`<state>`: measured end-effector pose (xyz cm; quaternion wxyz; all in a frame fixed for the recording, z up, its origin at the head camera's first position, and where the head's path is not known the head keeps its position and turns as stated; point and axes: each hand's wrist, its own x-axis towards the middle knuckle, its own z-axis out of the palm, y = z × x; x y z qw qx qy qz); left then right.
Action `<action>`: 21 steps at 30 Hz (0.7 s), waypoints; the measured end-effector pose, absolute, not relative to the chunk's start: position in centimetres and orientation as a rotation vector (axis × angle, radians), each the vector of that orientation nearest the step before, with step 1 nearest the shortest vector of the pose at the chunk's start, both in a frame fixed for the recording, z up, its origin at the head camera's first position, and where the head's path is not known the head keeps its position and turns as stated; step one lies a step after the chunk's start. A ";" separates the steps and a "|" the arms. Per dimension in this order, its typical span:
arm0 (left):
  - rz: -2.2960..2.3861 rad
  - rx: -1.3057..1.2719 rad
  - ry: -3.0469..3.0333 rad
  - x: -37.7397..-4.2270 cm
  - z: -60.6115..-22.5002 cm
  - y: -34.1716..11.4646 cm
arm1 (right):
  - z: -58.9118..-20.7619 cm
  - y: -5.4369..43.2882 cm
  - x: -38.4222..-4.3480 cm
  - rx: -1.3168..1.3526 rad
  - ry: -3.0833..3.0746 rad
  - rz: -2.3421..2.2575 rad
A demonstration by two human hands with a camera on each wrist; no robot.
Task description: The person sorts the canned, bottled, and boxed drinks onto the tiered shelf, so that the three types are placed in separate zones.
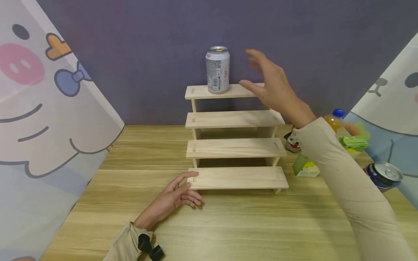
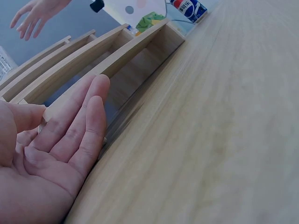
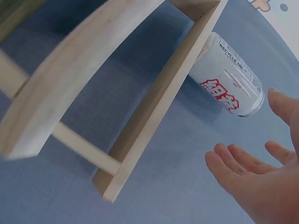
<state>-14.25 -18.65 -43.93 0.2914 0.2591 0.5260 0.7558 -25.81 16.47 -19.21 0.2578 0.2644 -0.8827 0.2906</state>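
Basically, left hand [image 1: 173, 196] pinches pale four-step wooden stand [image 1: 236, 148]; right hand [image 1: 275, 83], fingers spread, empty, should avoid nudging white cylindrical metal can [image 1: 217, 70].

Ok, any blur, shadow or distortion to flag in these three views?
Head view: right hand slightly soft, faint shadow on the table; left wrist view: shelves look bowed, table grain soft; right wrist view: nearest shelf blurred, lettering on the can readable.

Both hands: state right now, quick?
Left hand: touching the left end of the bottom shelf; can't tell if gripping.
Right hand: open, holding nothing, beside the can.
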 end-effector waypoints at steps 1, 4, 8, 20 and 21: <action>2.014 0.689 1.407 -14.2 -43.9 -18.6 | -19.3 16.7 -25.6 0.715 -2.392 0.783; 2.009 0.685 1.420 -14.2 -43.9 -18.6 | -19.4 17.5 -24.8 0.706 -2.385 0.769; 2.006 0.689 1.435 -14.2 -43.8 -18.6 | -19.7 18.4 -24.1 0.703 -2.386 0.755; 2.014 0.681 1.403 -14.1 -43.8 -18.7 | -21.0 20.8 -21.3 0.666 -2.394 0.684; 2.013 0.680 1.406 -14.1 -43.7 -18.7 | -21.1 21.0 -21.0 0.656 -2.403 0.685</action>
